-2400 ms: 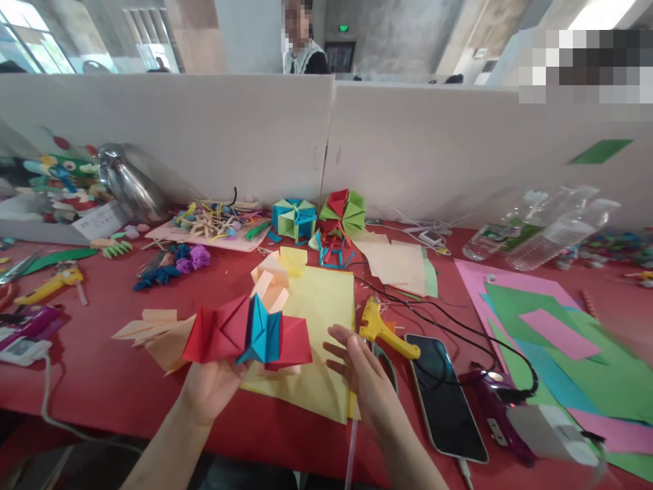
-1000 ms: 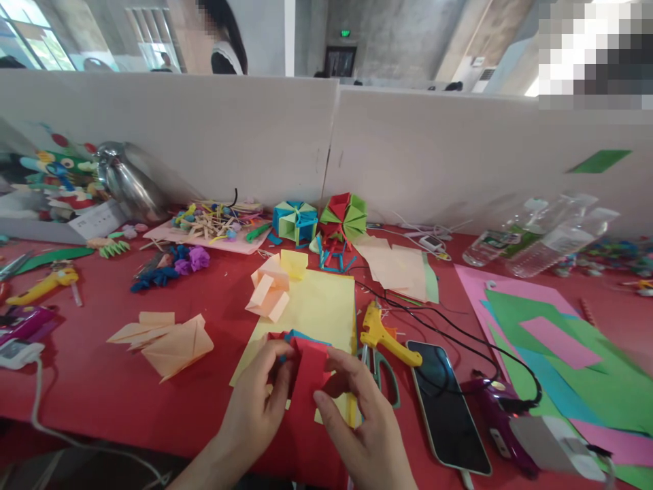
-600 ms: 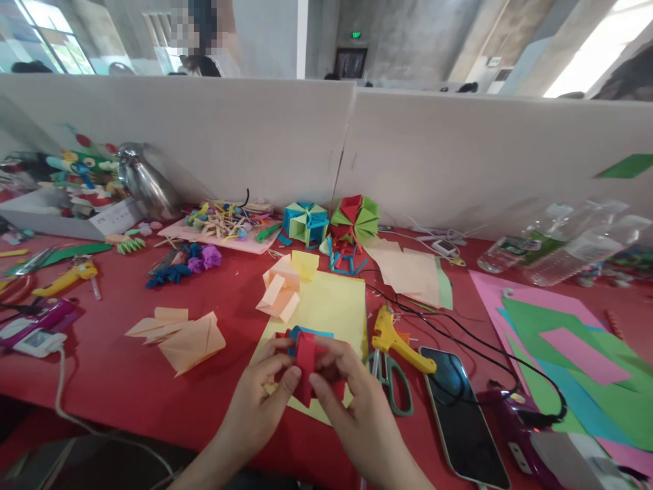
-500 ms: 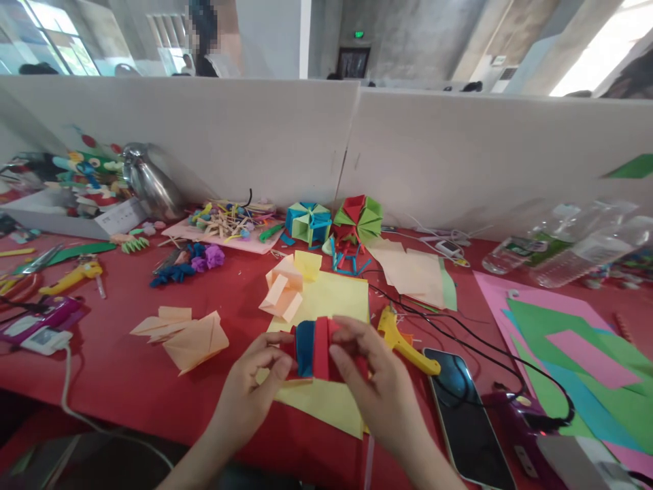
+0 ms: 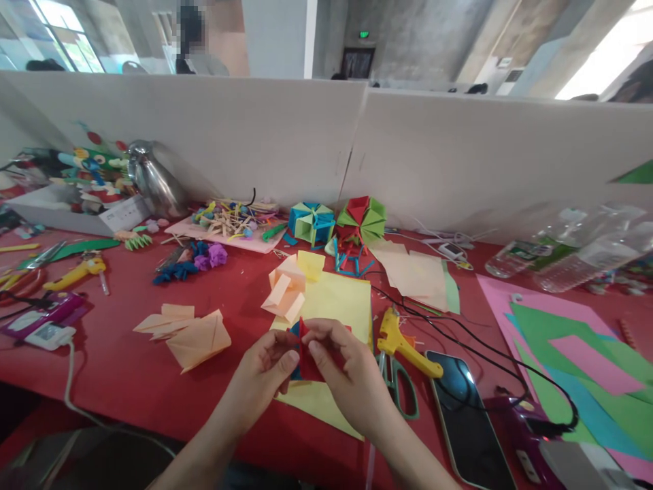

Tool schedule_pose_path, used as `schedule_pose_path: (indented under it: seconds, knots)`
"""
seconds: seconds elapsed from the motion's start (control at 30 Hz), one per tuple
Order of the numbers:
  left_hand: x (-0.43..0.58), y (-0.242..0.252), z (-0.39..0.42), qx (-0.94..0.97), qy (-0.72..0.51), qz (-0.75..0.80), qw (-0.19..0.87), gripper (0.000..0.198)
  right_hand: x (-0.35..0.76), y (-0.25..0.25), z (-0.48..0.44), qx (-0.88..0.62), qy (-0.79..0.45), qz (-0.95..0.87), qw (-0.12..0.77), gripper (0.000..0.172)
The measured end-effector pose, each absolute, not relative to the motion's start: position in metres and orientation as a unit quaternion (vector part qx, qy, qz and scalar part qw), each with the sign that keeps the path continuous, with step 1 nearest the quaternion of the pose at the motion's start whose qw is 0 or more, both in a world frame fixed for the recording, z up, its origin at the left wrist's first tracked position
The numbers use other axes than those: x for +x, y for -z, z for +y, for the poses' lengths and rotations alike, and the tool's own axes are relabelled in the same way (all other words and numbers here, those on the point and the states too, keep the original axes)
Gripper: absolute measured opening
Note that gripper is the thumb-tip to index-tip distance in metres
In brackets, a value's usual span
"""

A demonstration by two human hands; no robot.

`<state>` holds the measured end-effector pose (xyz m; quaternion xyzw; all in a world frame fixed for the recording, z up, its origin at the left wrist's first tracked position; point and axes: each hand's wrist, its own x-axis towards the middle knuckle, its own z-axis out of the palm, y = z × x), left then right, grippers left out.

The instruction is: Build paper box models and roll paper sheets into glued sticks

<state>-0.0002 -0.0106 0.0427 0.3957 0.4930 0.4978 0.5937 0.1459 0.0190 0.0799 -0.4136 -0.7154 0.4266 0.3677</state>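
Between my hands is a folded red and blue paper piece (image 5: 311, 364), held over yellow paper sheets (image 5: 339, 296). My left hand (image 5: 268, 364) pinches its blue left side. With thumb and fingers, my right hand (image 5: 337, 354) grips the red part; a raised red fold stands between the two hands, and the fingers hide much of the piece. Peach folded paper pieces (image 5: 284, 292) lie just behind the hands, and more peach folded paper (image 5: 198, 340) is to the left. Close to my right hand are a yellow glue gun (image 5: 405, 347) and green-handled scissors (image 5: 405, 391).
A phone (image 5: 472, 422) and black cables lie at the right, beside a purple power strip (image 5: 535, 435). Colored paper sheets (image 5: 586, 361) and plastic bottles (image 5: 586, 252) are farther right. Two folded paper wheels (image 5: 362, 219) stand by the white partition (image 5: 229, 136). A steel jug (image 5: 153, 180) stands back left.
My hands have come closer together and the red and blue paper piece has been turned or folded, so less blue shows. The scissors handle beside my right hand has come into sight.
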Motion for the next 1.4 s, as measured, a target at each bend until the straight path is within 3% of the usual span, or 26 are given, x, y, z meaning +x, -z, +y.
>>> schedule_pose_path:
  seconds: [0.13, 0.33, 0.47, 0.6, 0.77, 0.93, 1.2, 1.3, 1.4]
  knots:
    - [0.002, -0.044, -0.008, 0.364, -0.497, 0.483, 0.622, 0.04, 0.143, -0.075, 0.016, -0.405, -0.451, -0.699, 0.38, 0.02]
    - [-0.004, -0.046, -0.01, 0.367, -0.496, 0.492, 0.614, 0.028, 0.143, -0.079, 0.026, -0.382, -0.473, -0.687, 0.398, 0.018]
    - [-0.016, -0.044, -0.014, 0.355, -0.516, 0.505, 0.593, 0.019, 0.142, -0.085, 0.067, -0.409, -0.353, -0.736, 0.408, 0.019]
    - [-0.029, -0.038, -0.019, 0.314, -0.556, 0.521, 0.566, 0.015, 0.122, -0.072, 0.117, -0.374, -0.148, -0.882, 0.245, 0.023]
    - [-0.036, -0.042, -0.024, 0.258, -0.596, 0.501, 0.572, 0.016, 0.09, -0.042, 0.148, -0.291, -0.084, -0.939, 0.163, 0.029]
    - [-0.042, -0.05, -0.027, 0.228, -0.636, 0.529, 0.514, 0.015, 0.084, -0.039, 0.147, -0.255, -0.023, -0.957, 0.135, 0.021]
    - [-0.041, -0.057, -0.022, 0.269, -0.674, 0.5, 0.473, 0.01, 0.139, -0.092, 0.138, -0.39, 0.043, -0.882, 0.26, 0.03]
    - [-0.037, -0.062, -0.021, 0.343, -0.633, 0.519, 0.462, 0.026, 0.17, -0.111, 0.132, -0.441, -0.003, -0.81, 0.387, 0.024]
    - [-0.033, -0.068, -0.018, 0.411, -0.593, 0.569, 0.395, 0.03, 0.198, -0.125, 0.118, -0.432, -0.062, -0.791, 0.43, 0.021]
